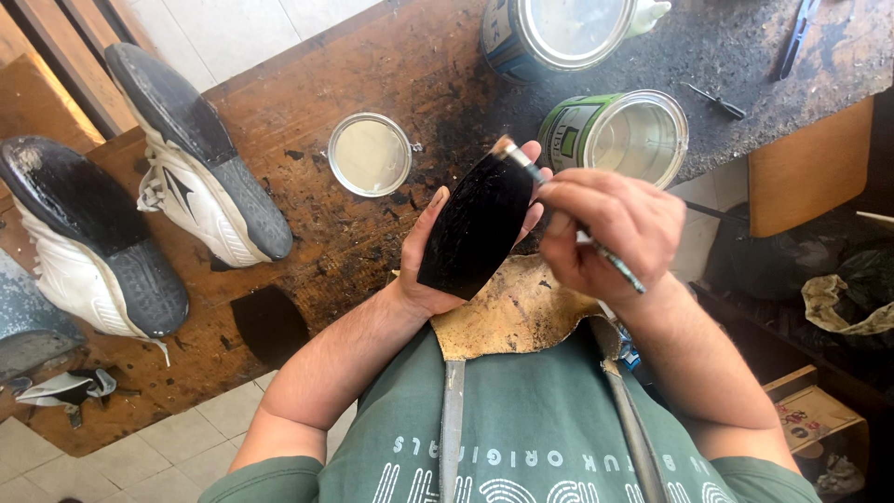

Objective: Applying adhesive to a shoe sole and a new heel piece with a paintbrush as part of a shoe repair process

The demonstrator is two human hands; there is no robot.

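My left hand [430, 270] cups a flat black sole piece [477, 226] from below, its glossy face turned up. My right hand [610, 233] grips a small brush [535, 174] like a pen, its bristle tip resting on the upper end of the sole piece. Both hands hover over a stained leather apron [517, 317] at my chest. An open tin can [622, 135] with a green label stands just beyond my right hand.
A worn wooden bench [326, 224] holds two white shoes [200, 172], [79, 242] lying sole up at the left, a round can lid [370, 154], a second open can [559, 33], a screwdriver [717, 102] and a black sole cutout [270, 326].
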